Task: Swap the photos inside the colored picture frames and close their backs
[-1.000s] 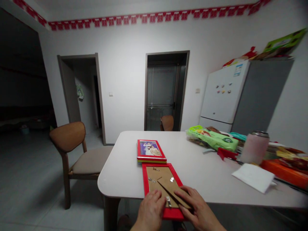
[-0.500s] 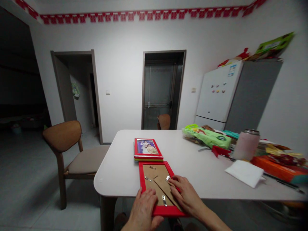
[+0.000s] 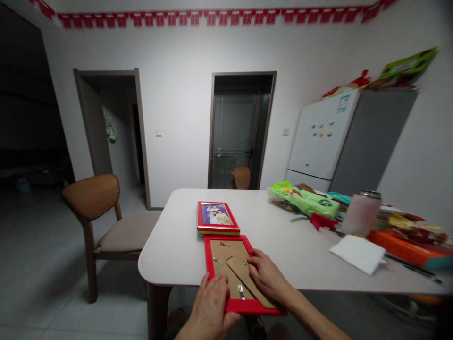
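Note:
A red picture frame [image 3: 255, 307] lies face down at the table's near edge, its lower part jutting over the edge. Its brown backing board [image 3: 231, 271] carries a slanted stand flap and small metal clips, one of them a clip [image 3: 241, 292] near the bottom. My left hand [image 3: 211, 302] is closed round the lower left corner, fingers on the board and thumb along the bottom rim. At the right rim, my right hand [image 3: 267, 275] has its fingers bent onto the frame by the right-hand clip, mostly covering it. Just beyond lies a stacked red photo frame [image 3: 235, 231], picture up.
The white table [image 3: 184, 255] also bears a green packet [image 3: 307, 200], a pink tumbler [image 3: 363, 215], white paper [image 3: 358, 253] and an orange box [image 3: 406, 248] at the right. A wooden chair [image 3: 92, 198] stands to the left.
My right fingers have shifted slightly and now cover most of the right-hand clip, which showed before. My left hand stays on the lower left corner. The view has tilted a little.

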The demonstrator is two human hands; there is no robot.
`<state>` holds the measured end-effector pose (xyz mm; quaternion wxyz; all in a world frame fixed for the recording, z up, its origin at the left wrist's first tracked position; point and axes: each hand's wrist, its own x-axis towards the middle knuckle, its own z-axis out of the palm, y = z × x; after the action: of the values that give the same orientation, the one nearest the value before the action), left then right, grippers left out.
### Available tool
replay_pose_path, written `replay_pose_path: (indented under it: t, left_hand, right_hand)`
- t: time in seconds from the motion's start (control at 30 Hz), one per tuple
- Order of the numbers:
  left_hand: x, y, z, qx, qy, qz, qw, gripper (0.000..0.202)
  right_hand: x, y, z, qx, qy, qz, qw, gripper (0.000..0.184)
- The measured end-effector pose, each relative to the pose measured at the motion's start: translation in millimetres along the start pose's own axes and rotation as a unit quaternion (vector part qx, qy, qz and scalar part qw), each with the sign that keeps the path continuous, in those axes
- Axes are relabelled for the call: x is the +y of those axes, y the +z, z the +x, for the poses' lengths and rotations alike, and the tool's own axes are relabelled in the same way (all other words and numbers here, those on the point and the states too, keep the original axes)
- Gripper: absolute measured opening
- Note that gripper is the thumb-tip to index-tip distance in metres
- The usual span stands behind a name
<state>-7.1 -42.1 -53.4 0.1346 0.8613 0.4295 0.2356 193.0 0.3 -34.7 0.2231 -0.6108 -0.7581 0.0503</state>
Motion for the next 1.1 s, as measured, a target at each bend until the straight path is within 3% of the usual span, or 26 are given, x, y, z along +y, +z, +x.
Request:
replay_pose_path:
  t: [0.23, 0.33, 0.47, 0.63, 0.8, 1.0, 1.1]
  left_hand:
    - [-1.8, 0.0, 1.5, 0.001, 0.005, -0.007, 1.000, 0.059]
    - [-0.4, -3.1, 1.4, -0.010, 0.000, -0.009, 1.000, 0.058]
    - [1.8, -11.1, 0.1, -0.018, -0.008, -0.022, 1.000, 0.056]
    - [0.8, -17.3, -1.0, -0.027, -0.007, -0.038, 0.999, 0.055]
    - [-4.0, -15.2, -2.6, -0.022, -0.012, -0.032, 0.999, 0.064]
    - [-6.8, -17.8, -2.4, -0.018, -0.010, -0.044, 0.999, 0.039]
    - [-6.9, -18.2, -1.8, -0.017, -0.008, -0.044, 0.999, 0.039]
  right_hand:
    - [1.5, -1.8, -12.7, 0.003, -0.020, -0.020, 1.000, 0.032]
    - [-8.9, -5.0, -29.5, 0.008, -0.094, -0.014, 0.995, 0.033]
    - [-27.9, -14.9, -46.2, -0.043, -0.179, 0.022, 0.983, 0.029]
    - [-35.1, -13.2, -32.5, -0.092, -0.122, 0.037, 0.988, 0.020]
    - [-36.7, 1.2, -17.4, -0.076, -0.076, 0.069, 0.992, 0.014]
    - [-36.4, 0.5, -18.8, -0.096, -0.103, 0.092, 0.986, 0.016]
    - [-39.4, -3.5, -16.4, -0.113, -0.089, 0.088, 0.986, 0.015]
